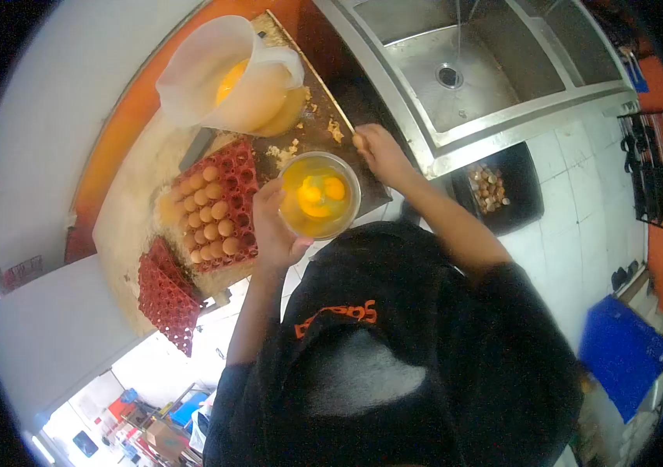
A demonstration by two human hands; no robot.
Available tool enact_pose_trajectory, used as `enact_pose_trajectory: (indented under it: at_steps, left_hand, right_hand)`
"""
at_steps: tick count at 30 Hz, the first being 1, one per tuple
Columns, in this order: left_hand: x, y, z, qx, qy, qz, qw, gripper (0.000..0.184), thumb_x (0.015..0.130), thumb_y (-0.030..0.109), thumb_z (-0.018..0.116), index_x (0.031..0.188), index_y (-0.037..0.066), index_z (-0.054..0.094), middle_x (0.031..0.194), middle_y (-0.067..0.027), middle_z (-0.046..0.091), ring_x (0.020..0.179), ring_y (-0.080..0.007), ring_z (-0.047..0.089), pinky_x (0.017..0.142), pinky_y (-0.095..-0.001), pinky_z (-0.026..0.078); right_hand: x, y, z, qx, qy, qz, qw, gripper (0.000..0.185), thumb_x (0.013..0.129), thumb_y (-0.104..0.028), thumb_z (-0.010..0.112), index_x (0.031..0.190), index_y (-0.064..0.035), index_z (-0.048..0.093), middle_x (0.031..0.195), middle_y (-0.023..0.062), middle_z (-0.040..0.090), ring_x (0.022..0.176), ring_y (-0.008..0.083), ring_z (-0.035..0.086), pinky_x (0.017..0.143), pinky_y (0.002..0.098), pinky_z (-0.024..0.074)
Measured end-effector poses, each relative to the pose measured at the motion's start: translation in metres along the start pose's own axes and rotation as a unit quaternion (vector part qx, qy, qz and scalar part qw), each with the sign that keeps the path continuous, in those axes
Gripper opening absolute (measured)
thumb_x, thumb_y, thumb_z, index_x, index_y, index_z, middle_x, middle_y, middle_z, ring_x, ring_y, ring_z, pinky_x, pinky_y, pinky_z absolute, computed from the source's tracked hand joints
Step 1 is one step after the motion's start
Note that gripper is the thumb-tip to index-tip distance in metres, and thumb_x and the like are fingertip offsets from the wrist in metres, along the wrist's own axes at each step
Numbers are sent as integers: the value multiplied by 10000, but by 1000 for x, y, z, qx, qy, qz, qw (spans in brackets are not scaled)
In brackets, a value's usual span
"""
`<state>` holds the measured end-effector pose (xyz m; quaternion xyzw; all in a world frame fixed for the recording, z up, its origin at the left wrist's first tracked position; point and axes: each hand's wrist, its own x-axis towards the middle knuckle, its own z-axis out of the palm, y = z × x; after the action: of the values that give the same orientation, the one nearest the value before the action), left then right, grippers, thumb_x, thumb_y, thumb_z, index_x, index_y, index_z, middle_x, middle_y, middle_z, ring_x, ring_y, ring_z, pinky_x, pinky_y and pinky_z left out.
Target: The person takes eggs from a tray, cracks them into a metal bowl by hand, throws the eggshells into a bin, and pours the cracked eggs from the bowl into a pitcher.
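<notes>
My left hand (271, 226) grips the rim and side of a round metal bowl (357, 204). Several cracked eggs (316, 198) lie in it, yellow yolks in clear whites. My right hand (384, 157) is closed at the table's edge, to the upper right of the bowl. Whatever its fingers hold, if anything, is hard to make out. Left of the bowl, a red egg tray (244, 167) carries several brown eggs (208, 214) beside bare cups. Above it stands a large translucent pitcher (191, 74) with yellow egg liquid inside.
Crumbled scraps (281, 152) lie on the table near the bowl. More red trays (168, 296) are stacked at the lower left. A steel sink (495, 70) with running water is at the upper right. Below it, a black bin (524, 187) holds eggshells (487, 189).
</notes>
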<state>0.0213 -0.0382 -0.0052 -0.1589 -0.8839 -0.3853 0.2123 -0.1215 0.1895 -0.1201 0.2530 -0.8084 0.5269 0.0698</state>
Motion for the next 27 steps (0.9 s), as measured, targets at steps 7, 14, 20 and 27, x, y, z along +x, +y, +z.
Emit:
enact_pose_trajectory:
  at_steps: [7, 14, 20, 27]
  left_hand:
    - [16, 12, 0, 140, -54, -27, 988, 547, 773, 340, 723, 1195, 35, 556, 1184, -192, 548, 1040, -377, 538, 894, -460, 436]
    - [31, 16, -15, 164, -168, -28, 972, 513, 777, 229, 716, 1245, 68, 584, 1104, -138, 609, 981, -341, 579, 878, -443, 460]
    - [29, 14, -24, 168, -115, 28, 979, 502, 741, 223, 715, 1213, 91, 608, 962, -86, 623, 885, -281, 578, 768, -417, 451]
    - [33, 20, -30, 162, -78, 44, 983, 479, 712, 180, 720, 1181, 128, 636, 974, -56, 619, 890, -255, 578, 767, -400, 449]
  right_hand:
    - [19, -56, -32, 18, -74, 21, 997, 470, 850, -121, 697, 1278, -6, 539, 1199, 186, 583, 1052, 330, 606, 900, 377, 497]
    - [31, -124, -15, 246, -337, 98, 904, 394, 839, -119, 744, 1184, 10, 605, 1036, 71, 669, 950, 113, 618, 818, 284, 507]
    - [47, -142, -21, 191, -368, 54, 908, 300, 800, -169, 785, 1031, 1, 692, 912, 54, 717, 850, 117, 648, 773, 266, 490]
    - [62, -161, -33, 130, -365, 15, 922, 449, 725, -356, 802, 1061, -71, 712, 971, 182, 703, 884, 343, 677, 796, 391, 524]
